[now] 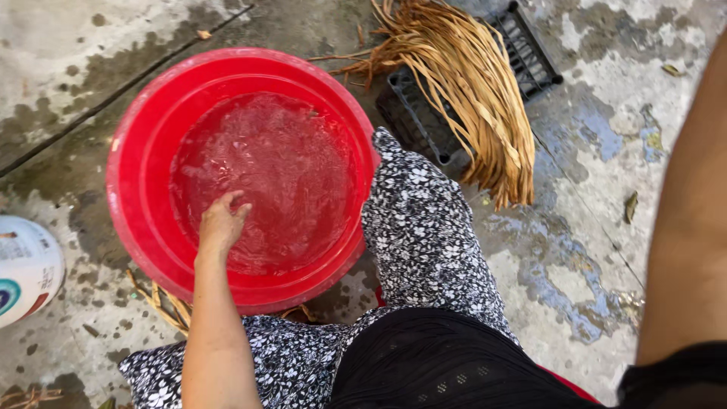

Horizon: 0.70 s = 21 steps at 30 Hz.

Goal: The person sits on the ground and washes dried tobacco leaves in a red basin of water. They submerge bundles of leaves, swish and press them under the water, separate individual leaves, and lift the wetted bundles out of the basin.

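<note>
Nearest the lens, at the bottom of the frame: black knitted top (pixel 432 363), and floral black-and-white trousers (pixel 424 227) over bent knees spread to either side. Rising from lower left, a bare left forearm, straight and angled slightly right, ending in the left hand (pixel 221 223) at centre left. Fingers loosely curled and close together, tips dipped into the water, nothing gripped; wrist resting just over the near rim. Under the hand, a round red plastic basin (pixel 136 174) in the upper-left middle of the frame, partly filled with rippling clear water (pixel 280 174), standing on wet stained concrete floor (pixel 583 250) between the knees. Along the right edge, only a bare right forearm, blurred and close; the hand itself out of frame, so grip impossible to tell. Beyond the basin, top centre: bundle of dry tan reed strips (pixel 469 83) draped over a black plastic crate (pixel 530 53). At far left, a white rounded plastic container (pixel 26 265), partly cut off.
</note>
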Available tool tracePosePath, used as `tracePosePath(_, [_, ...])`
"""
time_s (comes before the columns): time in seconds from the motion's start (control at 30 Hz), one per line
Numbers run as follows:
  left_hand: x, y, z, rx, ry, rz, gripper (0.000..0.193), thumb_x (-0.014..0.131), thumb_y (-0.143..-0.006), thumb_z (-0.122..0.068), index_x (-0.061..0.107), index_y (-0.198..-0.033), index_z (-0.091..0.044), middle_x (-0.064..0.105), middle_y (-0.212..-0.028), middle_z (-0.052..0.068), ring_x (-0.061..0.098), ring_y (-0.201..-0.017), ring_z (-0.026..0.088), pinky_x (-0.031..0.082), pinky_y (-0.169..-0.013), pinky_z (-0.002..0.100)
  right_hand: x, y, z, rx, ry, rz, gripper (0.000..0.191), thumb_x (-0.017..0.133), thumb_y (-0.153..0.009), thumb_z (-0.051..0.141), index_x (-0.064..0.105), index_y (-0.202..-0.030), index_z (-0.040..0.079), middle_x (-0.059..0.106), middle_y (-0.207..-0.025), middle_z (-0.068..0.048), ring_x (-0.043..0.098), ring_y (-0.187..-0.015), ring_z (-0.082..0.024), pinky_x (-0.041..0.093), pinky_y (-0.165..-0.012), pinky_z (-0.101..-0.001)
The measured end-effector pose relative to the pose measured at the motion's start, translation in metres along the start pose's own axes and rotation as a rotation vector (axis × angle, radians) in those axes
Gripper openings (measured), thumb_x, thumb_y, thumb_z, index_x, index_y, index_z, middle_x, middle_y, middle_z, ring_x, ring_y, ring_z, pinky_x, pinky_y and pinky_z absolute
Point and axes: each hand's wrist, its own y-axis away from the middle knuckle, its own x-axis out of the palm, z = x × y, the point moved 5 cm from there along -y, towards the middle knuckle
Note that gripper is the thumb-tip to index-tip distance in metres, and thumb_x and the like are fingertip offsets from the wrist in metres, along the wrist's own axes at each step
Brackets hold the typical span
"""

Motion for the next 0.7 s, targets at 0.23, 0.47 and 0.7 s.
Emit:
tracePosePath(0.23, [0.011, 0.001, 0.006, -0.007, -0.032, 0.096, 0.046, 0.074, -0.092, -0.032, 0.065, -0.136, -0.020, 0.070, -0.124, 0.017, 0.070, -0.109, 0.034, 0.054, -0.095, 0.046, 0.044, 0.151, -0.148, 0.747, -0.069, 0.293, 0.036, 0.063, -0.101, 0.026, 0.065, -0.137, 0.021, 0.069, -0.082, -0.005, 0.055, -0.047, -0.013, 0.045, -0.039, -0.0316])
tracePosePath(0.47, [0.019, 0.006, 0.002, 0.045, -0.051, 0.159, 0.049, 0.074, -0.092, -0.029, 0.064, -0.138, -0.017, 0.071, -0.126, 0.013, 0.069, -0.111, 0.032, 0.053, -0.098, 0.044, 0.105, 0.237, -0.251, 0.295, -0.325, 0.237, 0.056, 0.068, -0.097, 0.010, 0.053, -0.152, 0.009, 0.071, -0.125, -0.009, 0.065, -0.108, -0.018, 0.052, -0.094, -0.0337])
tracePosePath(0.7, [0.016, 0.021, 0.007, -0.047, -0.042, 0.197, 0.051, 0.072, -0.092, -0.030, 0.062, -0.140, -0.018, 0.072, -0.128, 0.013, 0.071, -0.111, 0.032, 0.053, -0.100, 0.043, 0.114, 0.232, -0.263, 0.412, 0.353, 0.250, 0.074, 0.077, -0.090, 0.027, 0.052, -0.159, 0.024, 0.057, -0.137, -0.029, 0.057, -0.124, -0.046, 0.047, -0.104, -0.0515])
